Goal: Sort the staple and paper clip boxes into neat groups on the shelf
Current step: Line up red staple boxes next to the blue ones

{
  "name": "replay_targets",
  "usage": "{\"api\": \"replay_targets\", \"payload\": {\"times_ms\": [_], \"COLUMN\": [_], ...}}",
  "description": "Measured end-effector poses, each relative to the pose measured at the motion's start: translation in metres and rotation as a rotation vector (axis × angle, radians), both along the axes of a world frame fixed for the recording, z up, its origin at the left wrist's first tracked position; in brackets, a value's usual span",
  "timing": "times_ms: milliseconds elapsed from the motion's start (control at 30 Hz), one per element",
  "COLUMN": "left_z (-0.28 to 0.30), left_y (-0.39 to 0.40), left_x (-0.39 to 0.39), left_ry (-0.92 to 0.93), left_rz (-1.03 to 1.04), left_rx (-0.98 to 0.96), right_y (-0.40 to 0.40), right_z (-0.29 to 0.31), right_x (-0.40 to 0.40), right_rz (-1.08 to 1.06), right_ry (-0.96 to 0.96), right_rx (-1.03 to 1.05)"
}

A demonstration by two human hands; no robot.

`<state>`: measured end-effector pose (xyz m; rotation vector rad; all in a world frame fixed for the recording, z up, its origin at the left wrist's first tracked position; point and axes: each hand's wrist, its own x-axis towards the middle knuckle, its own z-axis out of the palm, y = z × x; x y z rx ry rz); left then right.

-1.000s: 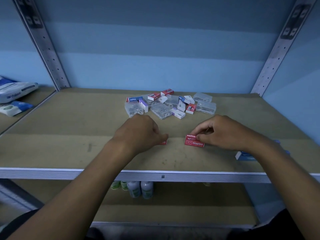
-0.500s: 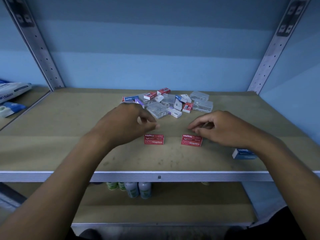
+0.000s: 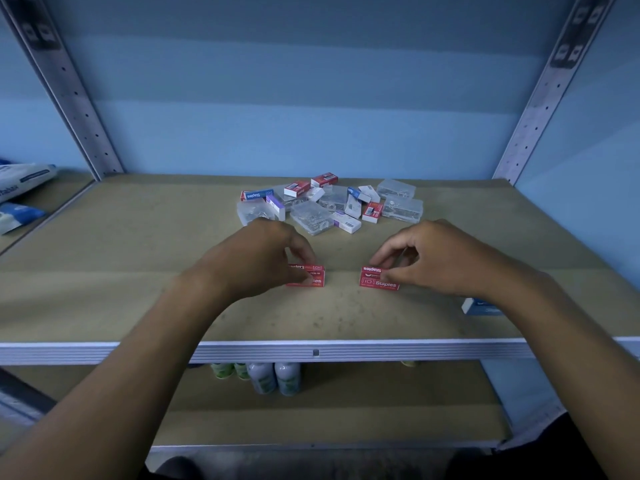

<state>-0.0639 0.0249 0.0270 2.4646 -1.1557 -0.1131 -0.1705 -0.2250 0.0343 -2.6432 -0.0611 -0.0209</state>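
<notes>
Two red staple boxes lie side by side near the front of the shelf (image 3: pixel 104 271). My left hand (image 3: pixel 256 261) pinches the left red box (image 3: pixel 317 277) between thumb and fingers. My right hand (image 3: pixel 433 258) pinches the right red box (image 3: pixel 377 278) at its far right corner. Behind them sits a mixed pile (image 3: pixel 329 206) of small staple boxes in red, blue and white, together with clear plastic paper clip boxes (image 3: pixel 401 207). A blue box (image 3: pixel 476 305) lies at the front right, partly hidden under my right forearm.
Metal uprights (image 3: pixel 69 91) stand at the back corners. White and blue packets (image 3: pixel 20 188) lie on the neighbouring shelf at left. Several bottles (image 3: pixel 273 375) stand on the lower shelf below the front edge (image 3: pixel 311 351).
My left hand had lifted off the left red box half a second ago and has come back down to pinch it. My right hand stays on the right red box.
</notes>
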Motion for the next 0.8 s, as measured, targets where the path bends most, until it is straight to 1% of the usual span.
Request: {"api": "replay_targets", "payload": {"times_ms": [167, 267, 500, 667, 800], "left_z": [-0.001, -0.002, -0.012, -0.018, -0.022], "left_y": [-0.014, -0.030, -0.094, -0.143, -0.171], "left_x": [0.000, -0.003, -0.011, -0.019, -0.025], "left_ry": [-0.018, -0.046, -0.110, -0.098, -0.031], "left_rz": [0.020, 0.033, -0.025, -0.055, -0.068], "left_rx": [-0.046, -0.136, -0.312, -0.374, -0.420], "right_y": [-0.005, -0.017, -0.065, -0.097, -0.119], "right_z": [0.004, 0.009, 0.015, 0.015, 0.012], "right_x": [-0.001, -0.006, -0.025, -0.040, -0.049], "right_rz": [-0.016, -0.066, -0.213, -0.309, -0.375], "right_ry": [-0.048, -0.102, -0.177, -0.183, -0.162], "right_rx": [-0.013, 0.004, -0.004, -0.007, -0.015]}}
